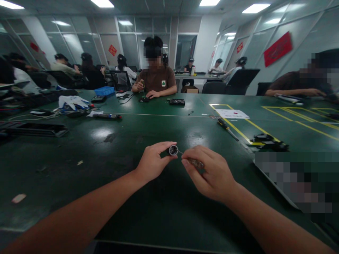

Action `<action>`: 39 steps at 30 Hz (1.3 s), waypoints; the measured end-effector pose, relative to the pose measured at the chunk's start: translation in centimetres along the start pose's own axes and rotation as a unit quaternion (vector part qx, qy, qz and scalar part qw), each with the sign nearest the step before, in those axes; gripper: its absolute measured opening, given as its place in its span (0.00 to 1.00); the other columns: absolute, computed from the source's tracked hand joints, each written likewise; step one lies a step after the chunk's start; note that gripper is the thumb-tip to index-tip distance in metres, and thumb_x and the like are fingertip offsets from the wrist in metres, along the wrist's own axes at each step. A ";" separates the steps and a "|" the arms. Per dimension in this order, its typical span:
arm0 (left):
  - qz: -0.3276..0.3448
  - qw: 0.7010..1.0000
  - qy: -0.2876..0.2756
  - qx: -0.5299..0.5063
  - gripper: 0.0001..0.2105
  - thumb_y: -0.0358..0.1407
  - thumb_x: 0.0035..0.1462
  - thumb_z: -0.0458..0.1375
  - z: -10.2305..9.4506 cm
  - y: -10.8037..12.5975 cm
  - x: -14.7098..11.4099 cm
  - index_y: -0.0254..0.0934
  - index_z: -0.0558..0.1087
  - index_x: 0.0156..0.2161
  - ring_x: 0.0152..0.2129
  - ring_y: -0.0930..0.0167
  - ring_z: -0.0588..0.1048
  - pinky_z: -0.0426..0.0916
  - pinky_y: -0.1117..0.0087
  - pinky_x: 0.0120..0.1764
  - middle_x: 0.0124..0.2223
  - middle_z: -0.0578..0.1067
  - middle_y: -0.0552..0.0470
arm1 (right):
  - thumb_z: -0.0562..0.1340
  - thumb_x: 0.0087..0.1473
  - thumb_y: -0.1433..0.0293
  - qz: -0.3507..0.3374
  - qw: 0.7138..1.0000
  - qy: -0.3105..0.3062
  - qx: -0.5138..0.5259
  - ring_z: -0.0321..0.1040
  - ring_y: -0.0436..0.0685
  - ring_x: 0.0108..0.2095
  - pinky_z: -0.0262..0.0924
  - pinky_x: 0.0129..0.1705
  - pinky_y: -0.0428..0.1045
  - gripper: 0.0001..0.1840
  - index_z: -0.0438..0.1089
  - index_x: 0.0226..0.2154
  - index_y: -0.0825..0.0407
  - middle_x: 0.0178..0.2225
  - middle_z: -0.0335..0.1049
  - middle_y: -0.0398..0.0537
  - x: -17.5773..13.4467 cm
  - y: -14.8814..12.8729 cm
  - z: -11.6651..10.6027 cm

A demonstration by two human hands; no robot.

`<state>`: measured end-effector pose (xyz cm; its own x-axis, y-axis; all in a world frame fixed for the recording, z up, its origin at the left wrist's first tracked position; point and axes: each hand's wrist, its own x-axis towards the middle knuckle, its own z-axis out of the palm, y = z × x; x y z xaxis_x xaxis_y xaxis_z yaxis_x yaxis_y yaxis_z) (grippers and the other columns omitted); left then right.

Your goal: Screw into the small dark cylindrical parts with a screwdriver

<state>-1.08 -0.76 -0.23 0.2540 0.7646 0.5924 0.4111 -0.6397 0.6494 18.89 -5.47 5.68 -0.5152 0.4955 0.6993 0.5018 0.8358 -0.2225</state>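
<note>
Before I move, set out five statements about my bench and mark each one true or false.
1. The left hand holds a round, hollow part. True.
2. The right hand is empty. False: the right hand grips a small tool with a thin shaft.
3. A black-and-yellow screwdriver lies on the green table. True.
4. The blue tray sits at the right end of the table. False: the blue tray is toward the far left.
5. White gloves lie on the left side of the table. True.
</note>
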 end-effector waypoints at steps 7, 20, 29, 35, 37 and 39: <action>0.015 1.000 0.002 0.003 0.18 0.35 0.56 0.67 0.1 -0.5 0.0 0.42 0.77 0.52 0.50 0.63 0.79 0.72 0.57 0.56 0.52 0.80 0.48 | 0.59 0.63 0.71 0.106 0.994 0.023 0.024 0.73 0.53 0.31 0.64 0.34 0.48 0.05 0.71 0.39 0.50 0.32 0.76 0.44 -0.3 0.6 -0.1; 0.007 1.000 -0.001 0.004 0.17 0.33 0.55 0.67 0.0 -0.3 0.1 0.41 0.78 0.51 0.49 0.64 0.79 0.73 0.57 0.56 0.51 0.81 0.48 | 0.59 0.63 0.70 0.125 0.991 0.031 0.026 0.74 0.53 0.30 0.64 0.33 0.48 0.04 0.70 0.38 0.49 0.31 0.77 0.44 -0.3 0.5 -0.1; 0.012 1.000 -0.007 0.004 0.18 0.34 0.56 0.67 0.0 -0.6 0.0 0.41 0.78 0.52 0.50 0.64 0.78 0.72 0.59 0.57 0.52 0.80 0.49 | 0.60 0.62 0.72 0.084 0.996 0.024 0.013 0.73 0.51 0.28 0.63 0.32 0.46 0.03 0.71 0.37 0.51 0.29 0.76 0.43 -0.2 0.5 0.0; 0.007 1.000 -0.004 0.001 0.15 0.34 0.58 0.65 0.0 -0.5 0.0 0.41 0.78 0.51 0.50 0.63 0.78 0.72 0.58 0.56 0.52 0.80 0.49 | 0.60 0.60 0.73 0.066 0.997 0.006 0.028 0.73 0.51 0.28 0.63 0.31 0.46 0.06 0.74 0.39 0.52 0.30 0.77 0.44 -0.2 0.5 -0.2; 0.005 1.000 -0.002 0.002 0.15 0.34 0.58 0.65 -0.1 -0.5 0.1 0.41 0.78 0.51 0.50 0.63 0.78 0.72 0.58 0.56 0.52 0.80 0.49 | 0.60 0.60 0.73 0.064 0.998 0.007 0.025 0.73 0.51 0.28 0.64 0.31 0.46 0.07 0.74 0.39 0.52 0.30 0.77 0.45 -0.2 0.4 -0.2; 0.006 1.000 -0.002 0.004 0.15 0.34 0.58 0.65 -0.1 -0.4 0.1 0.41 0.78 0.51 0.50 0.64 0.78 0.72 0.59 0.56 0.52 0.80 0.49 | 0.60 0.60 0.73 0.066 0.998 0.016 0.017 0.73 0.51 0.28 0.64 0.32 0.46 0.06 0.74 0.39 0.52 0.29 0.76 0.45 -0.3 0.4 -0.2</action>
<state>-1.31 -0.41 -0.38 0.2621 0.7573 0.5982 0.4147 -0.6481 0.6387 19.34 -5.31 5.50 -0.4229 0.5941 0.6843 0.5394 0.7718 -0.3367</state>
